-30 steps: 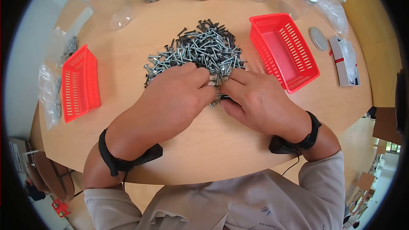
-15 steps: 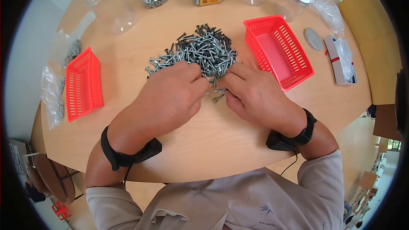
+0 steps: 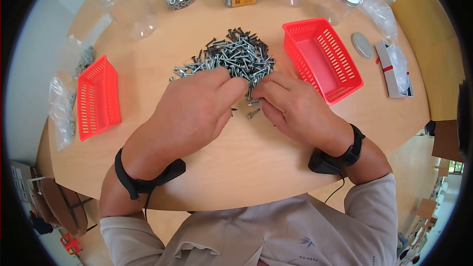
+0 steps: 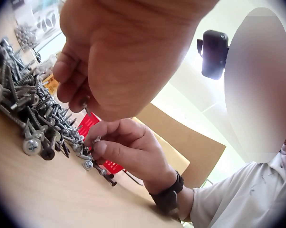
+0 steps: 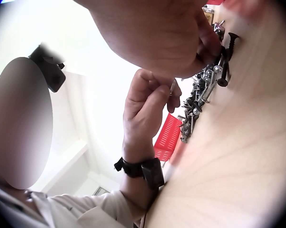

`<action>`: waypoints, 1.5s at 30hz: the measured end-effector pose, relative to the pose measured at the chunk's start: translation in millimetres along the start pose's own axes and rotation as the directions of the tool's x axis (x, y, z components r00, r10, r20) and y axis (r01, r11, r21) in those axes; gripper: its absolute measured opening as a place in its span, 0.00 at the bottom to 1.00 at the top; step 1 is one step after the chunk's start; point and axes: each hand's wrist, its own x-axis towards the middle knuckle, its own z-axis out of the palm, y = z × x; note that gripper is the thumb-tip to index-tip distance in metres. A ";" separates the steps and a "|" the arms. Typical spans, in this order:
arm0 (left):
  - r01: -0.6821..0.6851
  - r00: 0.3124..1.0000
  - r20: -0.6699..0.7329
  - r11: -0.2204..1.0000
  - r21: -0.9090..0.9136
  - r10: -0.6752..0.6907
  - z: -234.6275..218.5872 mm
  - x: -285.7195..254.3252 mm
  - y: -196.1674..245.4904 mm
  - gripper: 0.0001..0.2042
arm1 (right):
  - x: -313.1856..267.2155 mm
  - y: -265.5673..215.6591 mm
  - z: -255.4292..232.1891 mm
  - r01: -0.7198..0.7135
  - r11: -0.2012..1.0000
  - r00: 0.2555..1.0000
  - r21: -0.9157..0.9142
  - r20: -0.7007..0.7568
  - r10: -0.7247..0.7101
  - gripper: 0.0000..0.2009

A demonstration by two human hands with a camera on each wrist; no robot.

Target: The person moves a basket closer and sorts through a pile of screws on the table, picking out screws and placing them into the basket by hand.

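Pale wood tabletop (image 3: 276, 167) carries the screw pile (image 3: 231, 59) at upper centre, where my left hand (image 3: 197, 113) pinches one screw and my right hand (image 3: 290, 108) pinches another, so I should lift straight, unsnagged.

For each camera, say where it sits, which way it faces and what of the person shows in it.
Head: above, facing down at the screw pile; left hand, right hand and forearms show.
Left wrist: under the left hand, low over the table, facing the right hand.
Right wrist: under the right hand, facing the left hand.
All views share the pile and both hands.
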 end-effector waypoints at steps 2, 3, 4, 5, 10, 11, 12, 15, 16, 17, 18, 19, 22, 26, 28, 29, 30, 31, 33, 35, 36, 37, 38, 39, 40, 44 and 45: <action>0.007 1.000 -0.015 1.000 -0.023 -0.007 0.2 -0.1 -1.3 0.12 | 0.5 -3.5 -2.8 -0.049 0.998 0.998 -0.030 0.037 0.051 0.10; 0.006 0.999 -0.035 0.999 -0.036 -0.008 0.7 0.3 -2.2 0.12 | 0.1 -2.6 -1.5 -0.053 0.998 0.998 -0.029 0.038 0.054 0.10; 0.005 0.999 -0.033 0.999 -0.038 -0.006 3.0 -0.1 -2.6 0.12 | 0.0 -1.9 -0.7 -0.042 0.998 0.998 -0.035 0.036 0.044 0.10; 0.032 0.998 -0.056 0.994 -0.107 -0.038 6.1 -0.6 -3.2 0.12 | 0.3 -1.5 -0.5 -0.029 0.999 0.999 -0.044 0.031 0.031 0.10; 0.062 0.990 -0.111 0.974 -0.220 -0.088 3.4 2.3 -1.3 0.10 | -0.7 3.7 4.4 0.030 0.998 0.999 -0.061 -0.021 -0.032 0.10; 0.069 0.990 -0.107 0.969 -0.238 -0.096 2.9 2.5 -1.4 0.10 | -0.6 4.1 4.3 0.029 0.997 0.999 -0.072 -0.015 -0.030 0.09; 0.079 0.989 -0.099 0.962 -0.261 -0.108 3.4 2.4 -1.5 0.09 | 0.0 3.6 2.8 0.028 0.997 0.999 -0.072 -0.014 -0.029 0.09; 0.111 0.985 -0.100 0.963 -0.244 -0.139 6.1 2.0 -1.1 0.11 | -1.1 0.4 0.1 -0.026 0.996 0.998 -0.084 0.046 0.030 0.11; 0.120 0.985 -0.091 0.960 -0.253 -0.147 6.5 0.7 -1.5 0.11 | -1.5 0.0 0.2 -0.044 0.993 0.997 -0.110 0.059 0.050 0.11; 0.116 0.991 -0.049 0.975 -0.190 -0.127 4.6 -0.2 -2.8 0.12 | -2.1 -0.4 0.7 -0.057 0.989 0.995 -0.139 0.068 0.067 0.10; 0.104 0.994 -0.010 0.987 -0.120 -0.106 2.3 -0.7 -3.7 0.13 | -2.8 -0.8 0.9 -0.057 0.989 0.995 -0.138 0.067 0.067 0.10; 0.100 0.995 -0.015 0.988 -0.114 -0.102 2.0 -1.6 -4.4 0.13 | -2.8 -0.7 0.2 -0.062 0.983 0.993 -0.171 0.084 0.077 0.10; 0.082 0.994 0.078 0.996 -0.019 -0.080 1.4 -3.5 -4.7 0.11 | -2.1 -0.1 -1.2 -0.053 0.974 0.991 -0.222 0.107 0.078 0.10; 0.062 0.996 0.067 0.998 -0.010 -0.062 6.7 -3.9 -5.8 0.12 | -3.2 0.0 -2.2 -0.025 0.969 0.989 -0.244 0.138 0.060 0.11; 0.051 0.995 0.086 0.999 0.009 -0.051 11.6 -4.3 -5.7 0.12 | -3.5 1.3 0.1 0.002 0.970 0.992 -0.243 0.123 0.029 0.07; 0.056 0.992 0.105 0.995 0.081 -0.065 12.3 -2.9 -3.3 0.11 | -3.5 1.0 0.8 0.034 0.968 0.995 -0.250 0.099 -0.009 0.04; 0.057 0.990 0.119 0.986 0.156 -0.076 11.8 -1.4 -1.7 0.10 | -3.4 0.0 1.3 0.032 0.967 0.995 -0.251 0.094 -0.009 0.04; 0.052 0.990 0.118 0.985 0.163 -0.071 12.1 -1.3 -1.7 0.10 | -1.9 -1.0 1.1 0.071 0.949 0.992 -0.307 0.121 -0.035 0.05; 0.069 0.991 0.098 0.969 0.236 -0.094 15.7 -2.6 -3.4 0.08 | 1.0 -2.1 1.0 0.113 0.924 0.988 -0.365 0.140 -0.065 0.05; 0.060 0.991 0.104 0.966 0.250 -0.088 17.2 -2.8 -4.7 0.07 | 1.3 -1.9 4.6 0.102 0.945 0.991 -0.310 0.110 -0.070 0.09; 0.057 0.990 0.111 0.965 0.255 -0.088 17.5 -3.6 -4.7 0.07 | 1.7 -2.8 4.6 0.102 0.946 0.992 -0.308 0.108 -0.072 0.09; 0.058 0.990 0.112 0.964 0.258 -0.089 17.4 -3.3 -4.5 0.07 | 2.4 -3.9 4.1 0.086 0.957 0.994 -0.278 0.092 -0.063 0.10; 0.018 0.996 0.084 0.975 0.224 -0.038 17.8 -2.5 -4.1 0.03 | 2.8 -5.1 3.7 0.070 0.967 0.996 -0.247 0.077 -0.052 0.11; -0.022 0.998 0.054 0.982 0.188 0.012 18.4 -2.6 -3.6 0.04 | 3.1 -6.7 3.4 0.067 0.968 0.996 -0.243 0.078 -0.049 0.11; -0.021 0.998 0.055 0.982 0.187 0.011 18.8 -3.1 -4.3 0.04 | 4.1 -7.9 2.8 0.077 0.969 0.997 -0.234 0.043 -0.069 0.11; 0.001 0.994 0.110 0.979 0.203 -0.024 19.0 -3.4 -7.4 0.04 | 5.7 -10.5 -3.1 0.089 0.978 0.996 -0.188 -0.015 -0.093 0.11; -0.004 0.993 0.116 0.981 0.193 -0.018 19.1 -3.0 -8.2 0.04 | 7.6 -9.9 -6.8 0.094 0.977 0.995 -0.194 -0.023 -0.100 0.11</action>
